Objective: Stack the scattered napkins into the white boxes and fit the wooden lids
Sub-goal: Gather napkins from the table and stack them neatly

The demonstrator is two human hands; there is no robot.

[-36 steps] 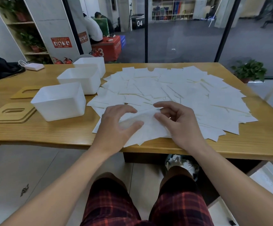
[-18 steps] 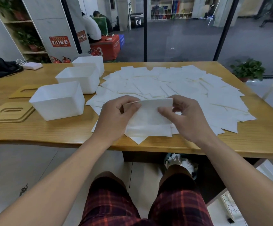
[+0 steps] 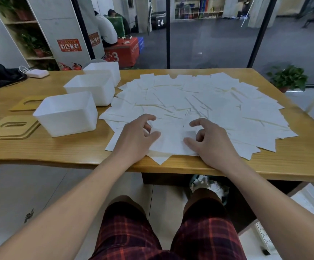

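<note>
Scattered white paper napkins [image 3: 199, 106], thin flat squares and rectangles, overlap in a wide fan across the middle and right of the light wooden table [image 3: 58, 147]; some corners overhang the near edge. Nearest napkin [image 3: 171, 141] lies flat on the pile between both hands. Left hand [image 3: 135, 139] rests on its left edge, thumb laid flat on the paper, fingers bent over the pile behind. Right hand [image 3: 210, 141] mirrors it on the right edge, thumb on the paper, fingers arched, index raised. Whether either hand really pinches the sheet is hard to tell, fingertips partly hidden.

Half a second ago that napkin was lifted off the pile, tilted up, pinched by both hands at its top corners; now it is back down flat and the hands have lowered and spread apart. A second ago the hands lay on the pile much as now.

Three white plastic boxes in a diagonal row left of the napkins, smooth, rectangular, rounded corners, open tops: near white box [image 3: 68, 115], middle white box [image 3: 91, 89], far white box [image 3: 103, 69]; near one looks empty. Two flat wooden lids with slot cutouts lie left of them: near wooden lid [image 3: 8, 128], touching the near box, and far wooden lid [image 3: 25, 106]. Table grain is visible, matte finish.
</note>
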